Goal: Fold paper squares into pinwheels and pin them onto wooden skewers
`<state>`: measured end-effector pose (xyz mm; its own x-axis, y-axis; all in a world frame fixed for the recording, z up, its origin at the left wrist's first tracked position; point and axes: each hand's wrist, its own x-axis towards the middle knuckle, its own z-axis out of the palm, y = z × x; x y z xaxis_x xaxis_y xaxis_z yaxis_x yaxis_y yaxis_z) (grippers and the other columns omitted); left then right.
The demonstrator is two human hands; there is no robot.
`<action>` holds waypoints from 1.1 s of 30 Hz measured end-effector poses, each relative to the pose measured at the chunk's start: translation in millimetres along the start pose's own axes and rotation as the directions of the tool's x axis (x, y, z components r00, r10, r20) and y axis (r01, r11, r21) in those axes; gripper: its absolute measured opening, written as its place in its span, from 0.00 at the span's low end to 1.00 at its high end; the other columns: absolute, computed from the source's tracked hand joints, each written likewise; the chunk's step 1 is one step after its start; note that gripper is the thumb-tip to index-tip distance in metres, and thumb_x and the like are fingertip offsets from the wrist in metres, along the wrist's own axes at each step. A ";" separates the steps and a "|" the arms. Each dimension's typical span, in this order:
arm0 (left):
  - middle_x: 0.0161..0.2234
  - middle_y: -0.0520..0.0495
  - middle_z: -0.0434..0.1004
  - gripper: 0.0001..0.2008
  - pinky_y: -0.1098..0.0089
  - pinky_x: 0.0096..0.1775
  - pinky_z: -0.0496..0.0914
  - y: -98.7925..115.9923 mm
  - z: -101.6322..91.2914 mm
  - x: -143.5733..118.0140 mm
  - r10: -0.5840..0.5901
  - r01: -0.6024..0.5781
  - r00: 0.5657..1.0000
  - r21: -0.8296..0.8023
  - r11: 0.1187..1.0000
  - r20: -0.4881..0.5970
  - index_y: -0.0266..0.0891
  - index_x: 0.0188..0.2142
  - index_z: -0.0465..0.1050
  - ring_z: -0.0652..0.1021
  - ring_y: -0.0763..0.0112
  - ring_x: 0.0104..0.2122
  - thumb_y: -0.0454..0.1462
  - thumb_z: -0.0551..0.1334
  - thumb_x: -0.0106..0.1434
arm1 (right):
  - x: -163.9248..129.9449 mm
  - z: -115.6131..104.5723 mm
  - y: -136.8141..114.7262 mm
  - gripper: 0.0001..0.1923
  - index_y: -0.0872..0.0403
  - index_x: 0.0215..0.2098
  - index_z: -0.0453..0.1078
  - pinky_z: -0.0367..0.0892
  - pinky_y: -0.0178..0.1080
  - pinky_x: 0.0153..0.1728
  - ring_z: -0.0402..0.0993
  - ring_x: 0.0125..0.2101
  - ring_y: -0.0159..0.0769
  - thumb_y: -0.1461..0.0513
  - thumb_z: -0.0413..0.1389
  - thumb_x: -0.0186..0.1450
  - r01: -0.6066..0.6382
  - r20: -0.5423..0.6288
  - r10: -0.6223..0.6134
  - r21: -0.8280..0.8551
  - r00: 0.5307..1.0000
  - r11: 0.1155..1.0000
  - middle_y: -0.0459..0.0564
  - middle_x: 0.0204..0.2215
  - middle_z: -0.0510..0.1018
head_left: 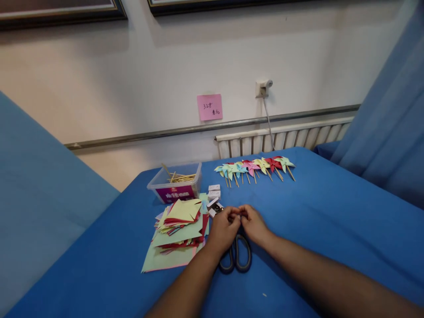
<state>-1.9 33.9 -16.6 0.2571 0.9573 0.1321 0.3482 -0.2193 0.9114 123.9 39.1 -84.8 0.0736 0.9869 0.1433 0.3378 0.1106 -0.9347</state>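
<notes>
My left hand [227,225] and my right hand [253,223] meet at the fingertips over the middle of the table. Both have their fingers pinched together; whatever lies between them is hidden or too small to name. Under the hands lie scissors [243,260] with dark handles toward me, their blades covered. Just beyond my left hand are small white boxes [214,194], one of them opened with small metallic bits [217,207] showing. To the left is a stack of coloured paper [182,212], many pieces cut at the corners.
A clear plastic tub [195,185] with wooden sticks [182,178] stands behind the paper. Several finished paper pinwheels [251,167] lie in a row at the table's far edge. Blue cloth [331,221] covers the table; a radiator [288,138] and wall socket [262,89] are behind.
</notes>
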 end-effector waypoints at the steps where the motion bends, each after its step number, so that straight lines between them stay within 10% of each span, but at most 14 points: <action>1: 0.31 0.48 0.79 0.08 0.70 0.36 0.67 4.8 -2.3 -2.3 0.053 -0.053 0.999 0.082 0.995 0.008 0.42 0.35 0.77 0.76 0.68 0.30 0.34 0.61 0.55 | 1.3 -2.5 -0.6 0.14 0.53 0.40 0.69 0.68 0.39 0.44 0.74 0.41 0.37 0.70 0.49 0.59 0.003 0.019 -0.003 0.007 1.000 1.000 0.50 0.39 0.78; 4: 0.31 0.47 0.79 0.08 0.69 0.36 0.66 23.2 -18.3 -6.3 0.148 -0.135 0.989 0.312 0.940 -0.018 0.43 0.37 0.76 0.76 0.66 0.32 0.36 0.59 0.59 | 8.8 -10.8 -5.5 0.11 0.52 0.37 0.71 0.68 0.37 0.39 0.75 0.35 0.35 0.69 0.51 0.58 0.025 0.097 -0.024 -0.015 0.995 1.000 0.47 0.33 0.79; 10: 0.40 0.43 0.79 0.15 0.65 0.39 0.65 45.1 -83.7 5.1 0.082 0.177 0.957 0.786 0.592 -0.277 0.41 0.44 0.73 0.76 0.57 0.40 0.44 0.57 0.60 | 13.6 -14.0 -11.6 0.08 0.53 0.35 0.71 0.65 0.32 0.32 0.72 0.29 0.31 0.67 0.52 0.59 0.051 0.165 -0.041 -0.056 0.986 0.997 0.45 0.30 0.78; 14: 0.43 0.38 0.78 0.19 0.62 0.39 0.65 31.3 -112.2 13.9 -0.067 0.267 0.962 0.860 0.435 -0.265 0.38 0.43 0.72 0.75 0.50 0.43 0.47 0.61 0.56 | 10.7 -14.6 -14.0 0.09 0.53 0.34 0.72 0.64 0.31 0.31 0.71 0.28 0.30 0.68 0.52 0.59 0.117 0.174 -0.094 -0.124 0.980 0.985 0.44 0.29 0.78; 33: 0.40 0.38 0.79 0.15 0.61 0.37 0.65 29.0 -108.2 11.0 -0.190 0.296 0.953 0.854 0.427 -0.235 0.41 0.38 0.72 0.76 0.50 0.40 0.46 0.61 0.54 | 7.8 -18.7 -14.9 0.09 0.53 0.33 0.72 0.64 0.31 0.33 0.73 0.31 0.30 0.69 0.52 0.59 0.172 0.205 -0.136 -0.169 0.969 0.970 0.44 0.31 0.78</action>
<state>-86.5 58.4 53.5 -0.0333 0.9984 0.0449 0.9950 0.0289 0.0953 136.9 43.0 -63.7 -0.1667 0.9655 0.1999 0.4989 0.2575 -0.8275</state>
